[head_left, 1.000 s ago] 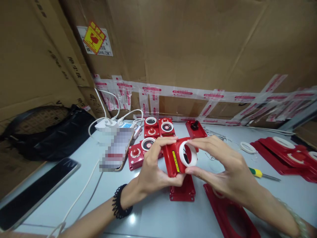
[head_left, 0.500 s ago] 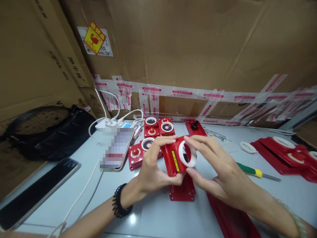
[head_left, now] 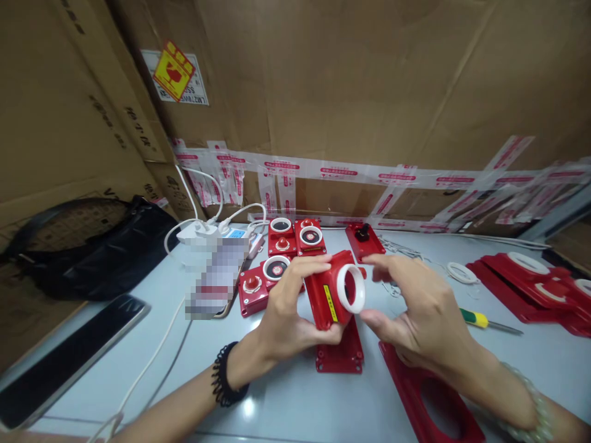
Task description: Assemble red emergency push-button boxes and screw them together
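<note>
My left hand [head_left: 290, 304] grips a red plastic housing [head_left: 318, 286] with a yellow label, held tilted above the table. A white ring [head_left: 342, 294] sits around the round opening on its right side. Close to that ring, my right hand [head_left: 415, 307] is apart from it, thumb and fingers spread with nothing between them. Below the held part lies another red housing piece [head_left: 339, 363]. Under my right forearm rests a red cover with a large round hole [head_left: 413, 394], partly hidden by the arm.
Several red alarm units [head_left: 253, 292] stand behind my left hand, beside a phone [head_left: 217, 277] and a power strip [head_left: 198, 234]. To the right are a screwdriver [head_left: 480, 319], a loose white ring [head_left: 462, 273] and stacked red covers [head_left: 498, 283]. A large cardboard box [head_left: 346, 92] closes off the back.
My right hand has let go of the white ring and moved a little to the right, its fingers spreading. The left hand keeps hold of the red housing, which is turned slightly.
</note>
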`<state>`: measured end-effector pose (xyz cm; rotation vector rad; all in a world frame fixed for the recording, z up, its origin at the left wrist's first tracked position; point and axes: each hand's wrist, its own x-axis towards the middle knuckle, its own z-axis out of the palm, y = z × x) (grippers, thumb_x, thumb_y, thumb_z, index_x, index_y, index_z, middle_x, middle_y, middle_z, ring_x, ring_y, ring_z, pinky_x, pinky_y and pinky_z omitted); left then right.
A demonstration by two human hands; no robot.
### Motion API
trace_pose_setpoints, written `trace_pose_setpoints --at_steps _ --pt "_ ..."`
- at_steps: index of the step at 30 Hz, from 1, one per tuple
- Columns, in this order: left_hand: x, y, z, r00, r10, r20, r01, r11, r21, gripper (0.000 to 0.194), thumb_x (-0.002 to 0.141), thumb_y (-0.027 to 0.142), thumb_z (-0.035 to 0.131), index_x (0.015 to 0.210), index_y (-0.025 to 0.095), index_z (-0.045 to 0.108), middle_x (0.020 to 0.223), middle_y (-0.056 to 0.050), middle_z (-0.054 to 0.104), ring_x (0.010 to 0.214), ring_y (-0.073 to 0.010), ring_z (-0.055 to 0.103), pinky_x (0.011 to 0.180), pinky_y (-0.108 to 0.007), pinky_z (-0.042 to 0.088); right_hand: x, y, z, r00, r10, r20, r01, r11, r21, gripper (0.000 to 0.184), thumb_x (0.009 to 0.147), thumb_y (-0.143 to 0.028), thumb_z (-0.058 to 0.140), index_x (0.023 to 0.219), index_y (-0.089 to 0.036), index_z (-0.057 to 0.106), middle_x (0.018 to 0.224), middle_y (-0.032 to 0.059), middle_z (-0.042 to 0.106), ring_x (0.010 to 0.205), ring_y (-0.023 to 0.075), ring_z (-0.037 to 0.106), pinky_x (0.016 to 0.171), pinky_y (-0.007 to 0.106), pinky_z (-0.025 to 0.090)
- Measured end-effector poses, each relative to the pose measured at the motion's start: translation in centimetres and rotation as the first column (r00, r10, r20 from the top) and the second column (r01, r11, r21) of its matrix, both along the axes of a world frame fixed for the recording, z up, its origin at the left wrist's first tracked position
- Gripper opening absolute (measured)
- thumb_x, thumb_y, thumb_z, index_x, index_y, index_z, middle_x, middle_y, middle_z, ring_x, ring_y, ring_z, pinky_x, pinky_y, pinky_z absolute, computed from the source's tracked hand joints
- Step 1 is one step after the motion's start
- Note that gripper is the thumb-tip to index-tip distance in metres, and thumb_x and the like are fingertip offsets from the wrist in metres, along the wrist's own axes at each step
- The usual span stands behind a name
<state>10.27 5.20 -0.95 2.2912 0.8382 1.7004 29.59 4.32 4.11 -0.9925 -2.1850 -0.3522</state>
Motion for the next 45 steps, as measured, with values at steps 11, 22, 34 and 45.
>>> trace_pose_setpoints --at_steps 11,22,34,45 --pt "0.1 0.1 -0.2 0.998 0.058 -0.027 -0.057 0.998 0.041 0.064 0.06 0.014 0.072 0.119 0.02 0.048 0.117 -0.013 0.061 0.108 -0.0296 0.061 0.088 -0.045 0.053 -0.8 0.4 -1.0 0.993 0.084 -0.088 -0.088 0.995 -0.044 0.035 0.087 -0.047 0.056 0.099 -0.014 0.06 0.076 0.0044 0.064 0.066 0.0144 0.059 0.06 0.028 0.049" --pt "-0.1 0.1 0.0 0.998 0.055 -0.003 -0.055 0.998 0.021 0.065 0.059 0.017 0.075 0.118 0.019 0.048 0.116 -0.013 0.061 0.107 -0.0296 0.062 0.089 -0.045 0.052 -0.3 0.4 -0.1 0.99 0.14 -0.013 -0.141 0.978 -0.151 0.043 0.092 -0.045 0.046 0.119 -0.013 0.052 0.104 0.0119 0.063 0.093 0.0201 0.06 0.079 0.035 0.052" --pt "-0.3 -0.3 -0.1 0.988 0.105 -0.109 -0.076 0.967 0.244 0.059 0.074 0.021 0.072 0.126 0.015 0.045 0.118 -0.017 0.061 0.108 -0.0282 0.062 0.086 -0.042 0.056 -0.8 -0.1 -0.1 0.955 0.098 -0.279 -0.163 0.961 -0.222 0.033 0.078 -0.044 0.069 0.097 -0.017 0.064 0.071 0.0008 0.065 0.058 0.0115 0.057 0.056 0.026 0.051" --pt "-0.5 -1.6 2.6 0.876 0.361 -0.319 -0.104 0.788 0.607 0.009 0.091 0.015 0.054 0.096 0.019 0.059 0.103 -0.007 0.07 0.099 -0.0179 0.065 0.085 -0.028 0.059 -1.7 -0.2 -1.2 0.807 -0.063 -0.587 -0.433 0.613 -0.662 0.051 0.092 -0.059 0.035 0.062 -0.019 0.045 0.052 -0.0033 0.048 0.047 0.0084 0.044 0.044 0.022 0.037"
